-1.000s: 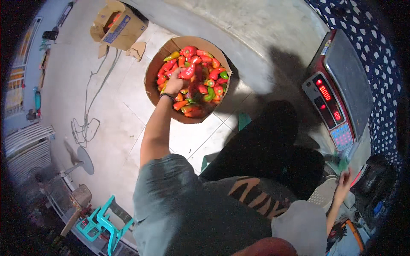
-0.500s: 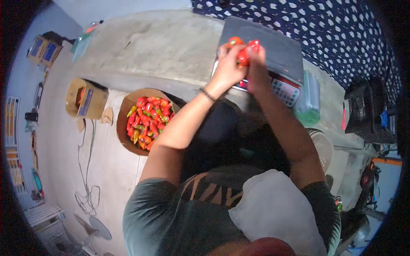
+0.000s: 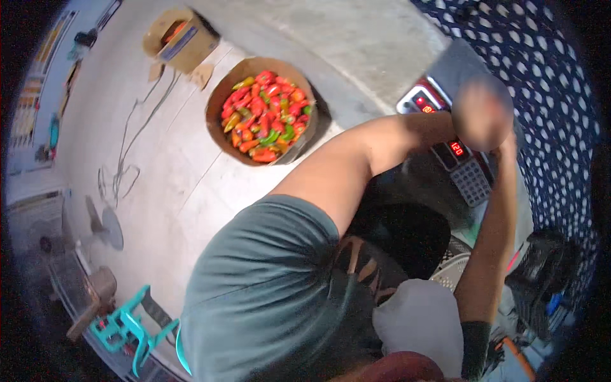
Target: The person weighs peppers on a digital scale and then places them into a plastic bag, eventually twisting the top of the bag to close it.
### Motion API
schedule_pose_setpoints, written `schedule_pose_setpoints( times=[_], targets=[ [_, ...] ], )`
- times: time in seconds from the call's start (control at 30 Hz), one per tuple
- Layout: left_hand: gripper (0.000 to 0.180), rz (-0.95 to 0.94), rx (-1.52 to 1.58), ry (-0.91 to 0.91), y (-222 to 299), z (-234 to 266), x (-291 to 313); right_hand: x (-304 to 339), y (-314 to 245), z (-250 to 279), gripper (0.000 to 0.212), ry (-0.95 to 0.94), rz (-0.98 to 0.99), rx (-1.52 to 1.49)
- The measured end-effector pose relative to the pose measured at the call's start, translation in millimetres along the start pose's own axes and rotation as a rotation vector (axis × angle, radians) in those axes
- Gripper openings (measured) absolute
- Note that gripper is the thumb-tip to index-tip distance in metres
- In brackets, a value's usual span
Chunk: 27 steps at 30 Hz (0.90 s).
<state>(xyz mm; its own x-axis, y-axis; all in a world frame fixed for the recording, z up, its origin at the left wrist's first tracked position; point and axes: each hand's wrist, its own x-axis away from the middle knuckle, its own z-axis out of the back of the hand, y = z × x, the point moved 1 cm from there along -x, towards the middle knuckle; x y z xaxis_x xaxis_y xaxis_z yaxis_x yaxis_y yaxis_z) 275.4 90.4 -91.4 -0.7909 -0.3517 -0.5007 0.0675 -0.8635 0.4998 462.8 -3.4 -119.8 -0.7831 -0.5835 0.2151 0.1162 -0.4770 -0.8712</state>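
Note:
Both my hands are together above the dark platform of a digital scale [image 3: 471, 181] at the upper right. My left hand [image 3: 470, 121] reaches across from the left, and my right hand [image 3: 506, 141] comes up from below on the right. A round blurred patch covers most of the fingers of both. A reddish spot shows faintly between them, too smeared to identify. Red lit digits glow on the scale's panel beside my left wrist. Left of my left arm, a round-sided cardboard box [image 3: 216, 137] holds many red, orange, yellow and green peppers [image 3: 264, 114].
A smaller cardboard box [image 3: 191, 54] stands on the floor at the upper left, with a loose cord [image 3: 124, 149] below it. A teal plastic chair [image 3: 137, 325] is at lower left. Near my right forearm are a pale perforated basket [image 3: 453, 270] and black crates [image 3: 541, 274]. Dotted dark cloth [image 3: 560, 108] hangs far right.
The view has swung right and tilted, so the pepper box sits higher and the scale farther right. Red peppers seen in my hands before are now lost in blur.

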Motion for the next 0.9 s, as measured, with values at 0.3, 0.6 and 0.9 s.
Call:
schedule_pose_setpoints(
  times=[0.3,0.6,0.9],
  targets=[
    [0.037,0.615,-0.347,0.662,-216,100,256,168,36,61,0.053,0.615,0.675,0.913],
    [0.051,1.65,-0.342,-0.345,-347,30,361,292,128,63,0.052,0.358,0.248,1.228],
    [0.039,1.295,-0.552,-0.389,-371,40,407,263,84,26,0.047,0.266,0.338,1.099]
  ],
)
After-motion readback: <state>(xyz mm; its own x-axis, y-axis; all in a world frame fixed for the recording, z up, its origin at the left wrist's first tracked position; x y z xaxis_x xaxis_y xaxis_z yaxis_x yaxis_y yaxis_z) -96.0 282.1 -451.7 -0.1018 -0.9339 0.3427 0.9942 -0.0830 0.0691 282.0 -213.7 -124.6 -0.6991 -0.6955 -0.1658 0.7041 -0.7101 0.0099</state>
